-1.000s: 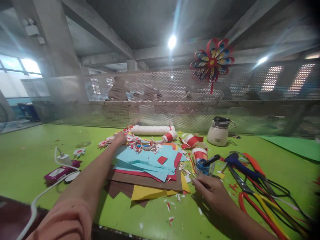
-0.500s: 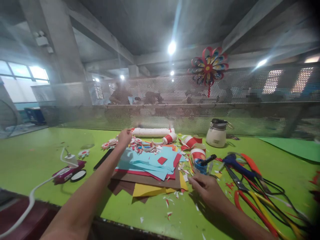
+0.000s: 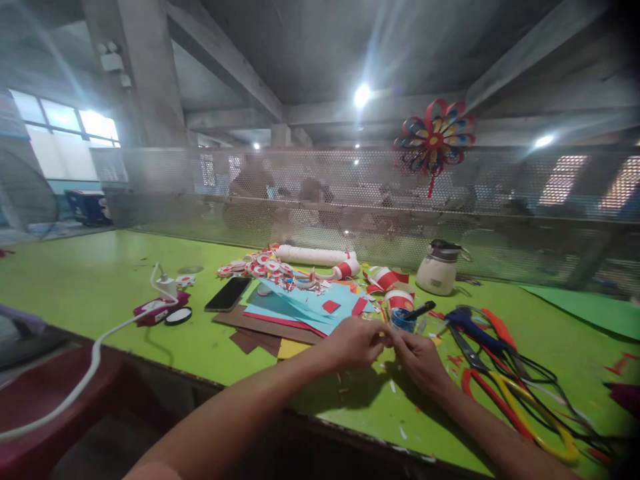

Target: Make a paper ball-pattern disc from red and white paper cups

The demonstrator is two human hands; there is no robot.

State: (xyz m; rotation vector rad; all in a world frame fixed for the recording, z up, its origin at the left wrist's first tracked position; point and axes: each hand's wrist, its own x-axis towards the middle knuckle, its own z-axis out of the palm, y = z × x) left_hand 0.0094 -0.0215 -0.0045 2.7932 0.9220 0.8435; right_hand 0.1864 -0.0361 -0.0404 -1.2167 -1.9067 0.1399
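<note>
My left hand [image 3: 359, 341] and my right hand [image 3: 419, 359] meet fingertip to fingertip above the front of the green table. Both have their fingers pinched, and whatever sits between them is too small or hidden to make out. Just behind them is a small blue container [image 3: 400, 319] with a black-handled tool [image 3: 423, 311] leaning in it. Light blue paper sheets [image 3: 285, 308] lie left of the hands, over brown sheets [image 3: 265, 325] and partly covered by my left arm. Red and white paper cups [image 3: 400, 300] lie behind the container.
Scissors [image 3: 475, 360] with coloured handles and cords lie to the right. A white jug [image 3: 437, 270] stands at the back. Left are a black phone [image 3: 228, 295], a power strip [image 3: 160, 308] and red-white paper discs [image 3: 270, 267]. A mesh screen [image 3: 310, 187] borders the table [image 3: 100, 280].
My left hand has come from the paper discs at the back toward me and right, meeting my right hand. The phone now shows fully. The view has shifted slightly.
</note>
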